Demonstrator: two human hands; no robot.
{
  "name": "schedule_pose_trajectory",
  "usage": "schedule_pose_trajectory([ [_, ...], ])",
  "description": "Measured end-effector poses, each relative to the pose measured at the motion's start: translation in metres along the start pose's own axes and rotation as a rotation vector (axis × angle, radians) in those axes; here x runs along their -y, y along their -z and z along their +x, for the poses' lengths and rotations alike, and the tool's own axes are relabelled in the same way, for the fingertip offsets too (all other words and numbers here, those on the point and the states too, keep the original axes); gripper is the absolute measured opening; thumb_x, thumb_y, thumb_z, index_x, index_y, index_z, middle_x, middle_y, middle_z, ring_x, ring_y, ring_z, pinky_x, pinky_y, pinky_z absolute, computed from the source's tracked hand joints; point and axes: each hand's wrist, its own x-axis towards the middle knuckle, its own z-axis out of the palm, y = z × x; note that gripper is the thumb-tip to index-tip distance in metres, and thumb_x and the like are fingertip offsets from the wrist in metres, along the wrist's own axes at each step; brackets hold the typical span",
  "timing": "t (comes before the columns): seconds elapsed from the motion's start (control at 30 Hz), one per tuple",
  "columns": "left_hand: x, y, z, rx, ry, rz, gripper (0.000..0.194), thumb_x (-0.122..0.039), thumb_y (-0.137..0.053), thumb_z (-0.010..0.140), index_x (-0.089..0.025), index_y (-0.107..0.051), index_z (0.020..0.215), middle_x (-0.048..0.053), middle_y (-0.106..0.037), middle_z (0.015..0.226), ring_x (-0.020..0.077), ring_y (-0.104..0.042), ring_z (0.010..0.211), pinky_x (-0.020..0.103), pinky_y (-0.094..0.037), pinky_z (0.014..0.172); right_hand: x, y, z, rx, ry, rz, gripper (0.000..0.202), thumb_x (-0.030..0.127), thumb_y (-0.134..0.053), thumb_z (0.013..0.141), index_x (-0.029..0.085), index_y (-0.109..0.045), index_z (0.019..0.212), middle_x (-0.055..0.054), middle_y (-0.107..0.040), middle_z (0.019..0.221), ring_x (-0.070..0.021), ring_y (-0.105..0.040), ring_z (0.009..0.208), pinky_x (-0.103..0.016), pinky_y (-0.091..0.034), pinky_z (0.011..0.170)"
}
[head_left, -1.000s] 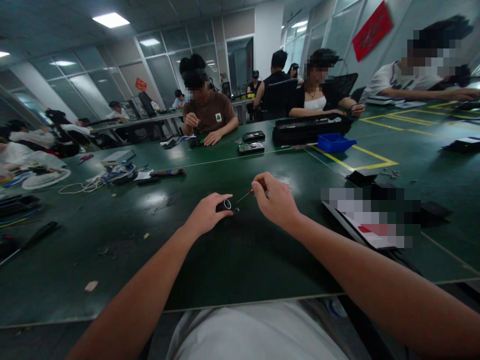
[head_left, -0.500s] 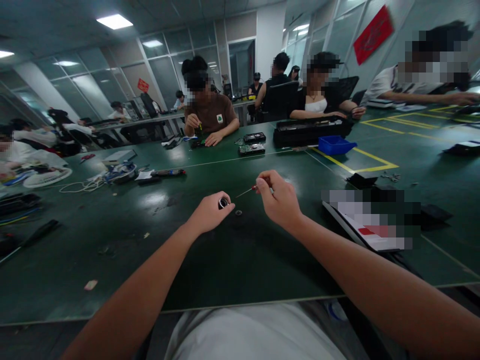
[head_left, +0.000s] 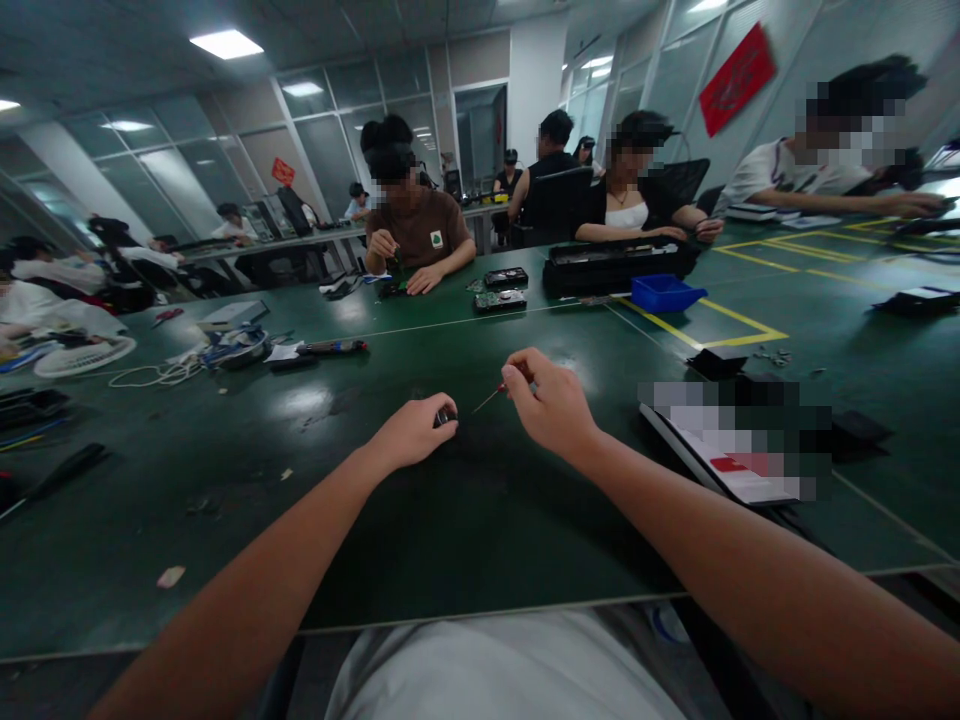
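Note:
My left hand [head_left: 411,432] rests on the green table [head_left: 465,520] with its fingers closed around a small dark round part [head_left: 445,417], which is mostly hidden by the fingertips. My right hand [head_left: 551,402] pinches a thin screwdriver with a red handle [head_left: 496,393]. Its metal tip points left and down toward the round part, ending a short way from it.
A flat device with a white and red label [head_left: 739,470] lies right of my right hand, with small black parts [head_left: 716,360] beyond it. A blue bin [head_left: 663,293] and a long black case [head_left: 615,264] stand farther back. Cables and tools [head_left: 225,350] lie at the left. Several people sit around the tables.
My left hand has lowered the round part back to the table and closed over it, hiding the small loose piece beside it. My right hand has moved slightly lower with the screwdriver.

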Motion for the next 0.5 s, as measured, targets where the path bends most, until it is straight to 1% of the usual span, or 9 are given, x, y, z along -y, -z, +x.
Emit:
schedule_pose_trajectory([
  [0.07, 0.010, 0.012, -0.002, -0.103, 0.068, -0.102, 0.024, -0.034, -0.058, 0.084, -0.022, -0.066, 0.104, 0.006, -0.068, 0.097, 0.0206, -0.062, 0.083, 0.032, -0.046, 0.073, 0.000, -0.001, 0.000, 0.042, -0.010, -0.019, 0.019, 0.033, -0.046, 0.097, 0.020, -0.059, 0.090, -0.001, -0.067, 0.070, -0.0166, -0.061, 0.063, -0.030, -0.040, 0.062],
  [0.1, 0.015, 0.018, -0.003, -0.155, 0.112, -0.173, 0.025, -0.032, -0.058, 0.083, -0.021, -0.066, 0.103, 0.005, -0.067, 0.093, 0.0188, -0.061, 0.078, 0.031, -0.045, 0.070, 0.000, -0.002, 0.000, 0.060, -0.014, -0.022, 0.020, 0.033, -0.046, 0.097, 0.020, -0.059, 0.089, -0.001, -0.067, 0.070, -0.0165, -0.060, 0.063, -0.030, -0.040, 0.062],
  [0.2, 0.032, 0.042, -0.010, -0.296, 0.264, -0.505, 0.024, -0.034, -0.060, 0.080, -0.018, -0.065, 0.097, 0.002, -0.059, 0.076, 0.0130, -0.050, 0.059, 0.026, -0.036, 0.054, 0.000, -0.002, -0.001, 0.094, -0.021, -0.019, 0.020, 0.033, -0.045, 0.097, 0.021, -0.060, 0.090, -0.001, -0.067, 0.071, -0.0165, -0.060, 0.063, -0.030, -0.039, 0.062],
  [0.27, 0.045, 0.059, -0.019, -0.407, 0.327, -0.726, 0.024, -0.038, -0.065, 0.077, -0.016, -0.060, 0.087, 0.000, -0.053, 0.072, 0.0101, -0.045, 0.054, 0.024, -0.031, 0.048, 0.000, -0.002, -0.001, 0.097, -0.022, -0.020, 0.020, 0.033, -0.045, 0.097, 0.021, -0.060, 0.090, -0.001, -0.067, 0.070, -0.0166, -0.060, 0.063, -0.030, -0.039, 0.062],
  [0.3, 0.052, 0.068, -0.025, -0.455, 0.338, -0.807, 0.027, -0.039, -0.068, 0.077, -0.016, -0.057, 0.084, -0.001, -0.052, 0.073, 0.0091, -0.044, 0.054, 0.023, -0.030, 0.048, 0.001, -0.002, -0.001, 0.098, -0.022, -0.019, 0.020, 0.033, -0.045, 0.097, 0.021, -0.060, 0.090, -0.001, -0.067, 0.070, -0.0166, -0.060, 0.063, -0.030, -0.039, 0.063],
  [0.33, 0.060, 0.077, -0.032, -0.502, 0.350, -0.862, 0.028, -0.039, -0.069, 0.077, -0.016, -0.055, 0.082, -0.001, -0.052, 0.074, 0.0084, -0.044, 0.054, 0.022, -0.031, 0.047, 0.001, -0.002, -0.001, 0.100, -0.022, -0.019, 0.020, 0.033, -0.045, 0.098, 0.021, -0.060, 0.091, -0.001, -0.066, 0.070, -0.0166, -0.060, 0.063, -0.030, -0.039, 0.063],
  [0.4, 0.074, 0.094, -0.048, -0.582, 0.405, -0.931, 0.022, -0.033, -0.067, 0.081, -0.016, -0.054, 0.084, -0.002, -0.052, 0.074, 0.0080, -0.045, 0.055, 0.021, -0.033, 0.049, 0.001, -0.002, -0.001, 0.110, -0.024, -0.018, 0.020, 0.033, -0.045, 0.098, 0.021, -0.060, 0.091, -0.001, -0.066, 0.070, -0.0165, -0.060, 0.063, -0.030, -0.039, 0.063],
  [0.5, 0.096, 0.118, -0.075, -0.733, 0.572, -1.005, 0.009, -0.024, -0.059, 0.086, -0.016, -0.058, 0.090, -0.004, -0.052, 0.069, 0.0078, -0.045, 0.057, 0.020, -0.035, 0.051, 0.001, -0.003, -0.001, 0.119, -0.027, -0.018, 0.021, 0.033, -0.045, 0.098, 0.021, -0.060, 0.092, -0.001, -0.068, 0.072, -0.0167, -0.061, 0.064, -0.030, -0.039, 0.062],
])
